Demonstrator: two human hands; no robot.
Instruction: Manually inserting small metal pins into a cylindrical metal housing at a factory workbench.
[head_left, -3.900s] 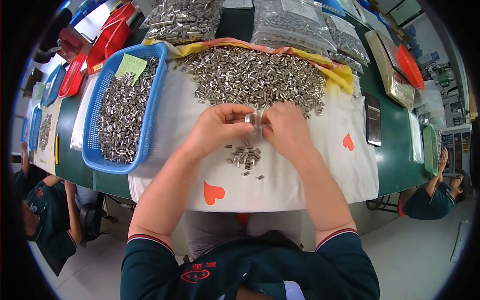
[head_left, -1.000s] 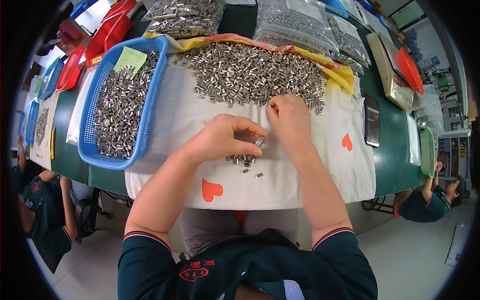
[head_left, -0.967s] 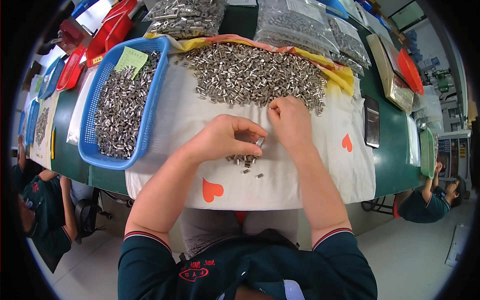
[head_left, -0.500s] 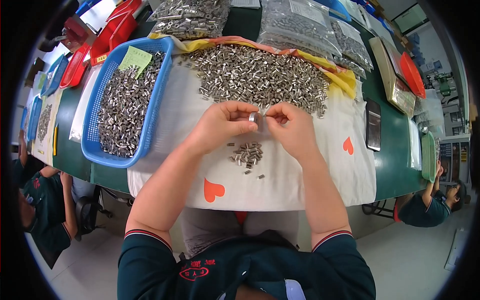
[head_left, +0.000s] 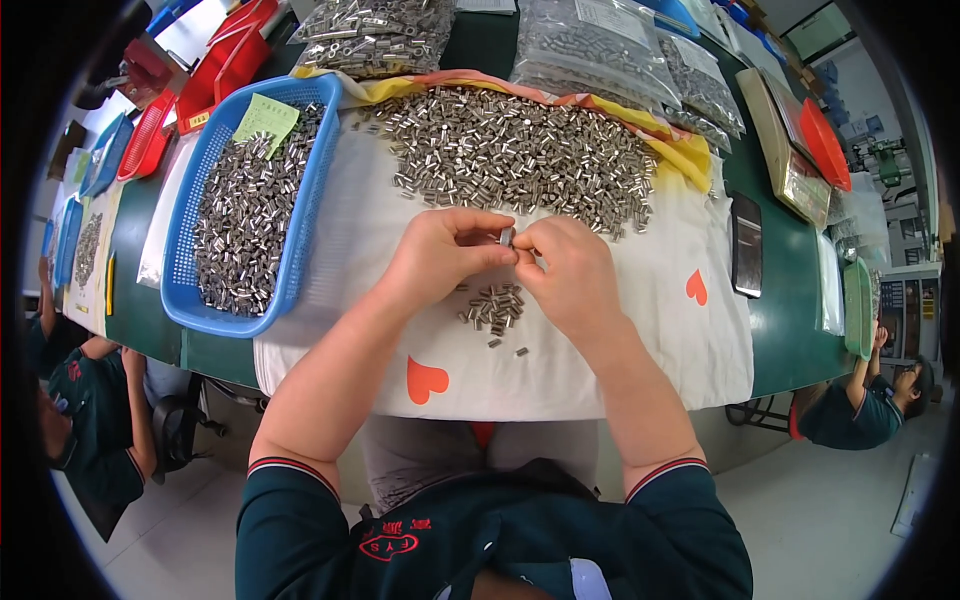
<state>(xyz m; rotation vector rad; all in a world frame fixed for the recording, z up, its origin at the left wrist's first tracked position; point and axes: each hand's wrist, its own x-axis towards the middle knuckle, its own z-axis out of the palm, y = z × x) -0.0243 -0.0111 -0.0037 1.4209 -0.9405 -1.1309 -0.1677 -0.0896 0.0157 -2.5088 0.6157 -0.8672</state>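
Note:
My left hand (head_left: 438,254) pinches a small round metal ring (head_left: 506,237) between thumb and fingers, above the white cloth (head_left: 665,350). My right hand (head_left: 570,268) is closed at the ring's right side, fingertips against it. Whatever its fingers hold is hidden or too small to make out. Below the hands lies a small pile of short silver metal cylinders (head_left: 497,308), with a couple of loose ones nearer me. Beyond the hands spreads a large heap of similar cylinders (head_left: 520,150) on the cloth.
At left stands a blue plastic basket (head_left: 176,258) of small metal pieces with a green note (head_left: 268,118). Plastic bags of metal parts (head_left: 595,50) line the back. A phone (head_left: 746,246) lies at right on the green table (head_left: 790,340). Other people sit at both sides.
My right hand has moved left and now meets the ring; a gap stood between them before. The ring has turned more edge-on, while my left hand has hardly moved.

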